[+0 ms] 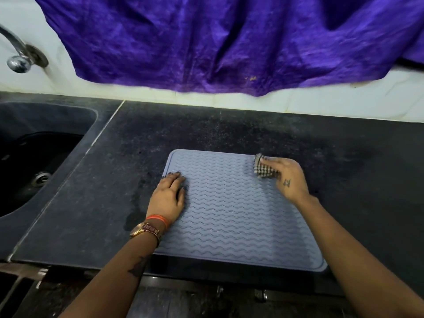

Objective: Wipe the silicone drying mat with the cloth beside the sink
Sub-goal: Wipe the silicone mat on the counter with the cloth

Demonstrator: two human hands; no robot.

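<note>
silicone drying mat point(238, 210), grey-blue with wavy ridges, lies flat on the dark stone counter point(91, 180), to the right of the sink point(34, 157) and well apart from it. its long axis is hard to judge under the wide-angle view; it looks close to square, with its sides roughly square to the counter's front edge and its near edge reaching that edge. the wavy ridges run left to right across it. cloth point(263, 167), a small checked wad, sits on the mat's far right corner area, bunched up with its longer side running from the far edge toward the viewer. the right hand point(289, 177) holds it: the fingers reach leftward over the wad and curl down on it, so the cloth lies under and just ahead of the fingertips, pressed against the mat. the left hand point(169, 196) lies flat on the mat's left edge, fingers straight and pointing away from the person, palm down, holding nothing. a watch point(142, 229) and an orange band point(158, 218) are on the left wrist. a purple fabric point(229, 42) hangs over the white wall behind the counter, and a metal tap point(18, 53) shows at the far left above the sink.
</note>
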